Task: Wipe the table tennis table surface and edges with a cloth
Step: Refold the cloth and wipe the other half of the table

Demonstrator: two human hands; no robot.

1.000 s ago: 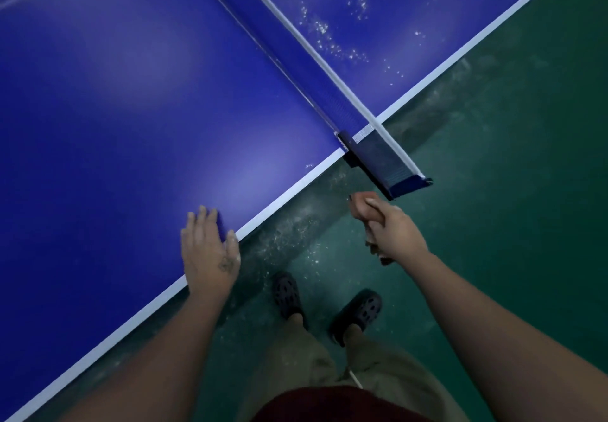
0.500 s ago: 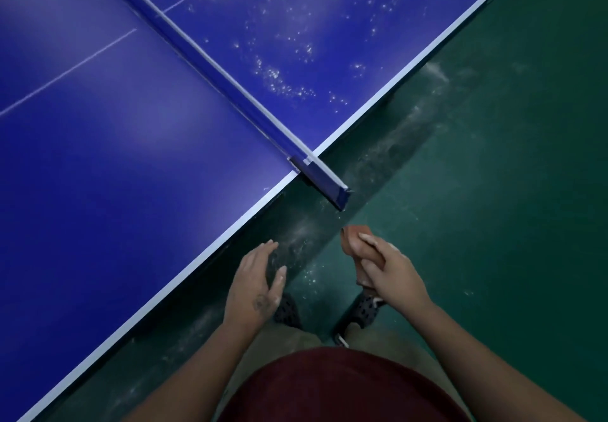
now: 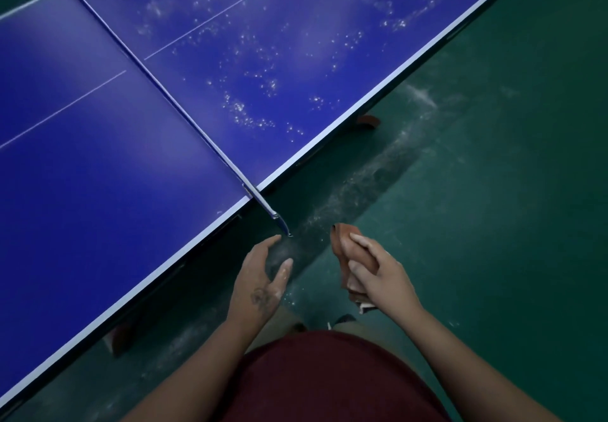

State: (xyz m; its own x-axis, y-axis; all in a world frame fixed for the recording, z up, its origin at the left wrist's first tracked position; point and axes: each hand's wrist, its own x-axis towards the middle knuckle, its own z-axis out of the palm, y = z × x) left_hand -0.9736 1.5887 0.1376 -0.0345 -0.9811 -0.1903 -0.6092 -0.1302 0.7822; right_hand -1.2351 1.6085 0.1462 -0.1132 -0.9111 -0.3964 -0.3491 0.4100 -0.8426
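A blue table tennis table (image 3: 98,191) with white edge lines fills the upper left. Its net (image 3: 184,115) runs diagonally across it, and the net post sticks out past the near edge. The half beyond the net is speckled with white dust (image 3: 250,118); the near half looks plain blue. My right hand (image 3: 378,273) grips a bunched reddish-brown cloth (image 3: 342,244) in the air over the floor, right of the net post. My left hand (image 3: 263,276) hovers off the table just below the net post, fingers relaxed and holding nothing.
Green floor (image 3: 493,224) lies to the right, with a pale dusty streak along the table's side. A table leg foot (image 3: 368,122) shows under the far half, another leg (image 3: 121,336) under the near half. My dark red shirt fills the bottom centre.
My left hand has lifted off the near table edge and drawn back over the floor. The view has pulled back and turned, showing much more of the dusty far half. The cloth stays in my right hand.
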